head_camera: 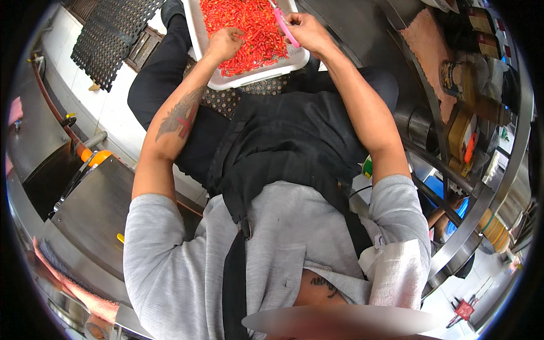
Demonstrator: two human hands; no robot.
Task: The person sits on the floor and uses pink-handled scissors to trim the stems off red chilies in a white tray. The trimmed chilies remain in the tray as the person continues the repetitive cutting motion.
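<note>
A white plastic tray (265, 77) full of small red chili peppers (242, 57) lies before me between my legs, its far end cut off by the top of the picture. My left hand (225, 43) is over the left side of the peppers with its fingertips drawn together. Whether it pinches a pepper is too small to tell. At the tray's right side, my right hand (307, 33) grips scissors with pink handles (285, 26). Their blades point up and away from me, partly beyond the picture's edge.
A perforated black rubber mat (112, 44) lies on the white tiled floor to the left. Steel cabinets (95, 212) flank me there. On the right stands a metal shelf frame (461, 242) with jars and containers; beyond it shows another person's arm (440, 219).
</note>
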